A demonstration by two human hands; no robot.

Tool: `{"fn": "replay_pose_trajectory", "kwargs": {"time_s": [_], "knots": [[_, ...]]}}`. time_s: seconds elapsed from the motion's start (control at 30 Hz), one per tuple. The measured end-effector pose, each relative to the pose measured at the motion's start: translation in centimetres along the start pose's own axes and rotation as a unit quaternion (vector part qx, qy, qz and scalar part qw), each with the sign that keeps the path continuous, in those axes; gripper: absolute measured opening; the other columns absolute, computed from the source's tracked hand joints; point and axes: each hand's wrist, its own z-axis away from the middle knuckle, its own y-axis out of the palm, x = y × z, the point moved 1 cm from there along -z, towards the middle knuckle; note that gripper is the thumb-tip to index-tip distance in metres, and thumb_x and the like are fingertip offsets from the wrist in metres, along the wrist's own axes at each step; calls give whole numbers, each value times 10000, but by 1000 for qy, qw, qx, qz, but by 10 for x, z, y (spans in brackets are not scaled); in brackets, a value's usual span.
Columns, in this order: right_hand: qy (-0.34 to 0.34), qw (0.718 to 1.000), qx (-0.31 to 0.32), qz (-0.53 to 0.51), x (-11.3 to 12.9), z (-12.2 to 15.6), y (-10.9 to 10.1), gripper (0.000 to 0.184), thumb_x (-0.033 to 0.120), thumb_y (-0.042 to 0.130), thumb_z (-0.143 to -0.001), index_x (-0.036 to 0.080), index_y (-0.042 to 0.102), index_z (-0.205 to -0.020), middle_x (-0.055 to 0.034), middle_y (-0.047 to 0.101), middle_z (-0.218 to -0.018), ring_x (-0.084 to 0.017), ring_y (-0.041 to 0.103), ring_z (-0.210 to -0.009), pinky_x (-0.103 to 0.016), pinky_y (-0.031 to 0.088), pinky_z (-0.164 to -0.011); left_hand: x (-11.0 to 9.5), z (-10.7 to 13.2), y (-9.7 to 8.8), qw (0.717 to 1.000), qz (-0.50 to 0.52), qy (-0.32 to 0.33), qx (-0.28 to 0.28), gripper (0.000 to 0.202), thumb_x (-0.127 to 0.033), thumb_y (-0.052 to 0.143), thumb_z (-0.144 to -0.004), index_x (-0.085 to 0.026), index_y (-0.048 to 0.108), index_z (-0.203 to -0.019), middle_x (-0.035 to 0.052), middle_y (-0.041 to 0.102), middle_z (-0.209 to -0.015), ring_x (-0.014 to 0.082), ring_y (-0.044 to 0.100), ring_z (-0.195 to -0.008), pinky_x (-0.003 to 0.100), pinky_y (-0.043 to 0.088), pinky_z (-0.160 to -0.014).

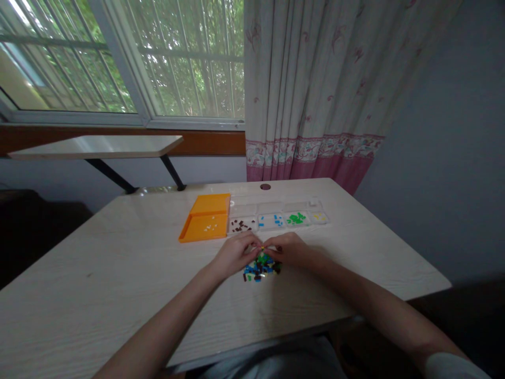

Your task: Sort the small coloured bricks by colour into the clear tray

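Observation:
Above a loose pile of small building bricks [258, 270] in blue, green, black and brown, my two hands meet fingertip to fingertip. My left hand [239, 253] is closed in a pinch, and my right hand [290, 249] pinches from the other side. Between the fingertips shows a tiny yellow brick [262, 247], partly covered by the fingers; whether it is joined to another piece I cannot tell. Just beyond my hands lie clear plastic trays [256, 223] with pieces sorted by colour: brown bricks [241, 226], blue bricks [278, 220], green bricks [295, 218] and yellow bricks [319, 216].
An orange case [212, 205] lies open left of the clear trays, with several white pieces [210, 227] in its near half. The pale wooden table [130, 279] has a round cable hole [265, 187] at the back. A raised shelf [98, 146] stands at the back left.

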Motion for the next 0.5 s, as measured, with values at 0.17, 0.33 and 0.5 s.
{"fn": "replay_pose_trajectory", "kwargs": {"time_s": [0.17, 0.33, 0.5], "knots": [[-12, 999, -31, 16, 1, 0, -1, 196, 304, 501, -805, 213, 673, -790, 29, 620, -540, -67, 485, -437, -172, 313, -465, -2, -1, -2, 1000, -5, 1, -2, 92, -221, 499, -802, -172, 576, -802, 20, 576, -780, 127, 528, -748, 216, 405, -672], [-32, 992, -120, 20, -5, -2, -9, 224, 313, 481, -828, 191, 667, -798, 9, 647, -593, -64, 497, -451, -167, 357, -499, 4, 1, -7, 997, -65, 6, 51, 94, -151, 468, -773, -168, 561, -779, 21, 561, -774, 129, 529, -736, 212, 405, -660], [-22, 968, -247, 45, -11, -1, -23, 216, 308, 510, -822, 181, 672, -756, 24, 597, -493, -56, 472, -406, -158, 367, -484, 9, 5, -11, 988, -130, 15, 85, 131, -163, 444, -788, -174, 573, -807, 31, 563, -812, 131, 538, -751, 207, 411, -660]]}}
